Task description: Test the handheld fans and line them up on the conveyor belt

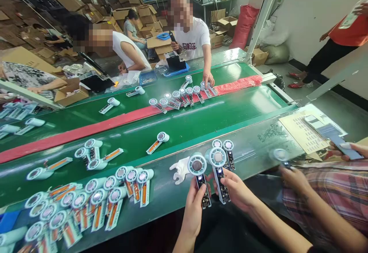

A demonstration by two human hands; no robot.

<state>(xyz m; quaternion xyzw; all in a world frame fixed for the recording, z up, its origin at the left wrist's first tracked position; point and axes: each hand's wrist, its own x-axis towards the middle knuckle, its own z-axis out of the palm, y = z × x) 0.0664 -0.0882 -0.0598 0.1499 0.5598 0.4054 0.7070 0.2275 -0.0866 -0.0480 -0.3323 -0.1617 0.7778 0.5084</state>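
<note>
My left hand [194, 203] grips the handle of a small light-blue handheld fan [197, 165], its circuit board exposed and a small light lit on it. My right hand [240, 191] is closed around a second handheld fan [217, 156] of the same kind, also with a lit board. Both are held upright side by side, round heads up, over the bench edge. Just behind them lie two more fans [229, 145] on the bench. A white glove [181, 170] lies to the left of my left hand. Many fans with orange-centred handles [99, 197] are heaped at the left.
A green conveyor belt [230, 113] with a red strip [115, 122] runs beyond the bench. Across it a person's hand [208, 78] touches a row of fans [175, 96]. At right, a co-worker in plaid [324, 188] holds a blurred fan [280, 154] close to my right arm.
</note>
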